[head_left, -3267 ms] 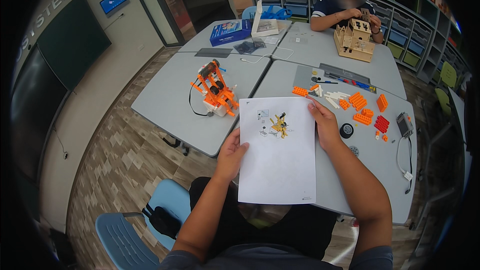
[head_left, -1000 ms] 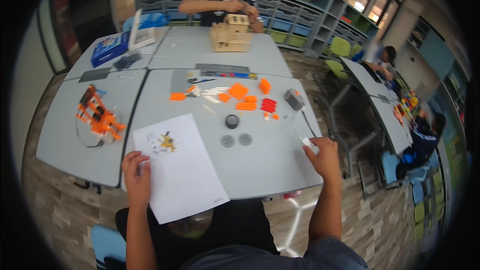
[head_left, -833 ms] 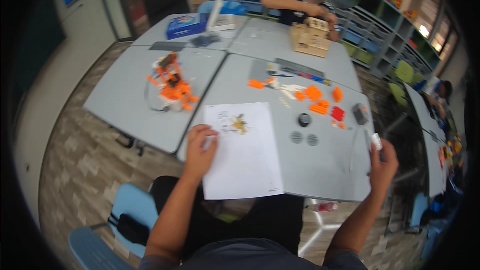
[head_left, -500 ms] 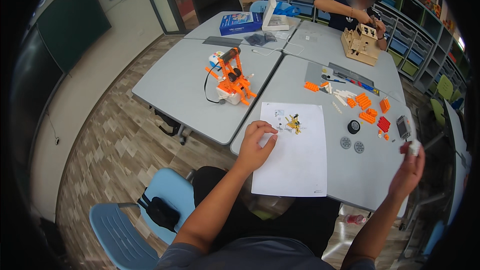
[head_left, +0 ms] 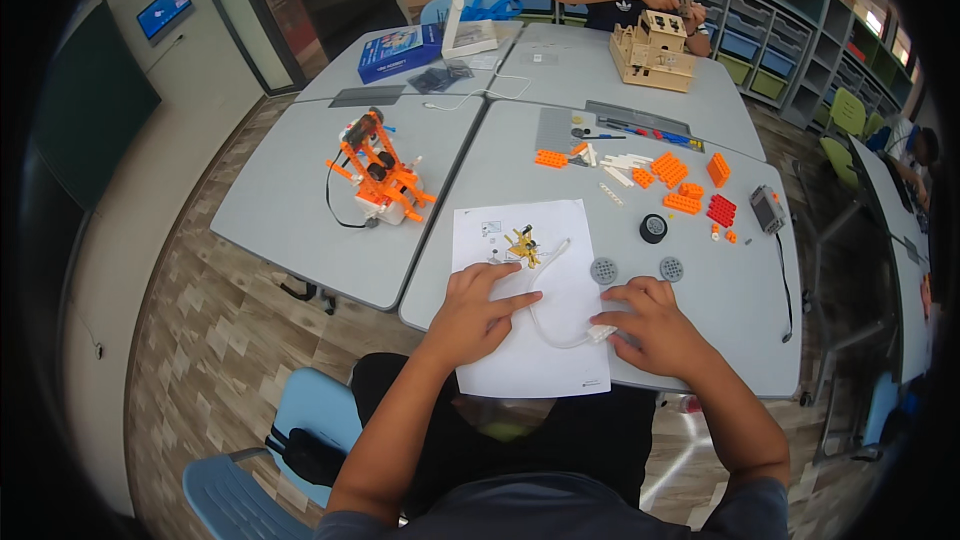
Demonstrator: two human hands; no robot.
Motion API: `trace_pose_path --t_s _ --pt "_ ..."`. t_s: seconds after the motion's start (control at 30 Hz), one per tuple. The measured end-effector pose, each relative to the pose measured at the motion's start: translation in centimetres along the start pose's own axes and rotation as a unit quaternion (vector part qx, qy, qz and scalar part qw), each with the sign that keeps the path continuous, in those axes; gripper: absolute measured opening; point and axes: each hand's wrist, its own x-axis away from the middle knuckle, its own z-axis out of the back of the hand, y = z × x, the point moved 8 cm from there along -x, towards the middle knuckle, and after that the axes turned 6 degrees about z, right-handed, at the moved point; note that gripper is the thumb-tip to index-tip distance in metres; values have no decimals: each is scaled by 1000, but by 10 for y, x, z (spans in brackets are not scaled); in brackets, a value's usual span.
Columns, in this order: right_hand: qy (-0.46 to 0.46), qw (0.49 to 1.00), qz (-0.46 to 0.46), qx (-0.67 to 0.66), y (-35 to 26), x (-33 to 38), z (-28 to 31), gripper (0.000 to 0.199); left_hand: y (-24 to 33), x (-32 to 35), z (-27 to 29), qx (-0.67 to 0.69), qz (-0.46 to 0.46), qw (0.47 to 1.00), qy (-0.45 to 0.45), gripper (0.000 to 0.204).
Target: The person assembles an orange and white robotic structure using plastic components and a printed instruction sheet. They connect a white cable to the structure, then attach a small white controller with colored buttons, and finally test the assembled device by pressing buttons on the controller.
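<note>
To the left of the person, low down, stands one blue chair (head_left: 313, 402) with one black bag (head_left: 308, 455) on it. In front of the person, one white printed sheet (head_left: 480, 372) lies on the near edge of the grey bench (head_left: 705, 340). Two hands work over it: the left hand (head_left: 480, 312) rests on its left side with fingers spread apart, while the right hand (head_left: 655, 332) has thumb and index finger clamped on one white block (head_left: 600, 333). From that block one white cable (head_left: 550, 341) loops across the sheet toward the printed drawing. Just beyond the right hand lie two grey discs (head_left: 672, 269), well apart from each other, then one black wheel (head_left: 653, 229). At the right is one grey box (head_left: 767, 210) with one black lead. Further in come one red cluster of pieces (head_left: 721, 210) and several orange bricks (head_left: 670, 169), too crowded for a sure count. On the left part of the bench stands one orange model (head_left: 383, 175). Farther off are one blue box (head_left: 400, 52), one open white box (head_left: 472, 38) and one wooden model (head_left: 652, 57), where one co-worker (head_left: 625, 2) has both hands at work.
</note>
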Motion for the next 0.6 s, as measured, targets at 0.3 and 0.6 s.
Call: trace_pose_path --t_s 0.3,0.6 --pt "88 980 -173 36 26 -81 -10 18 -29 8 23 137 122 973 142 38" --pt "-37 947 -288 138 62 -165 -67 19 -187 80 133 161 311 807 476 33"
